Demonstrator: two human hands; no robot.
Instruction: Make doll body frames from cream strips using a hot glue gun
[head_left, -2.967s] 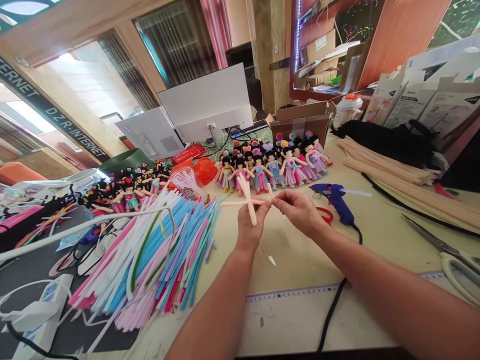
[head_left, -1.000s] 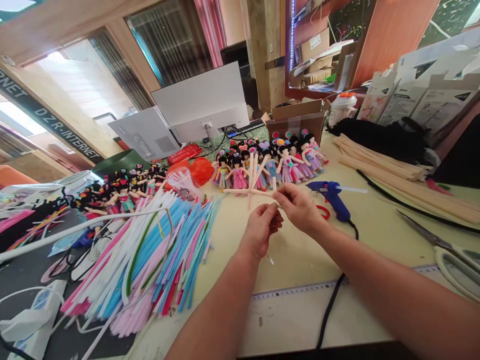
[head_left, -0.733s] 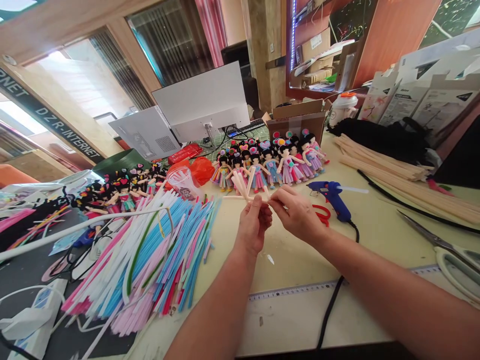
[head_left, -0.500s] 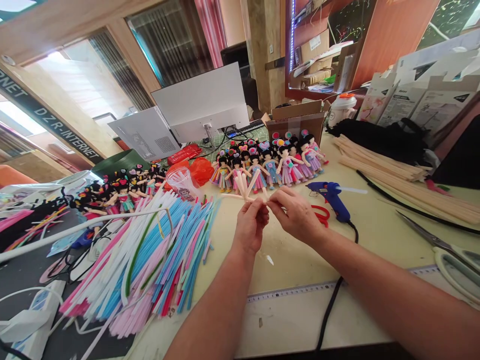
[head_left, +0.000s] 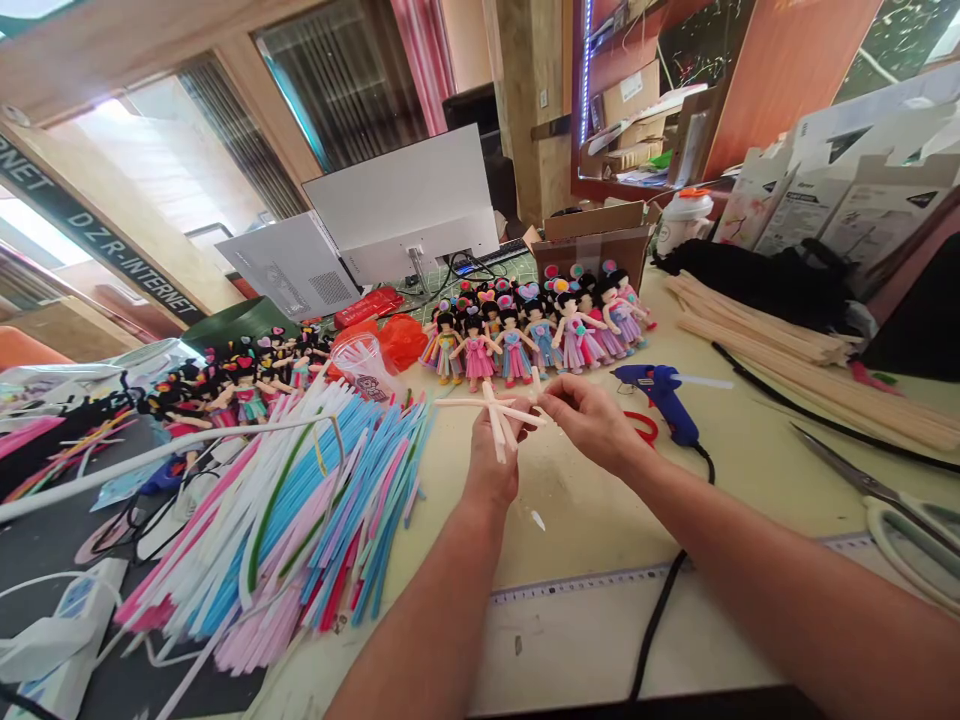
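Note:
My left hand (head_left: 491, 470) is closed on a beige pipe-cleaner figure (head_left: 493, 412), several pale stems joined at one spot and spreading out. Two of its stems hang down over the fingers, and a long one points left. My right hand (head_left: 589, 412) pinches at the figure's right side, where a short stem end stands up between the fingertips. Just beyond the hands stand rows of finished pipe-cleaner dolls (head_left: 517, 345) with black hair and coloured skirts.
At right lie a blue glue gun (head_left: 664, 395) with a black cord, red-handled scissors (head_left: 642, 428), large shears (head_left: 896, 500) and beige pipe cleaners (head_left: 847, 390). Coloured pipe cleaners (head_left: 292, 520) are heaped at left. A ruler (head_left: 585, 583) crosses the front; a monitor (head_left: 405, 200) stands behind.
The figure has turned over: stems that pointed up and away now hang down toward me over my left hand. My right hand stays at its side, fingers slightly shifted.

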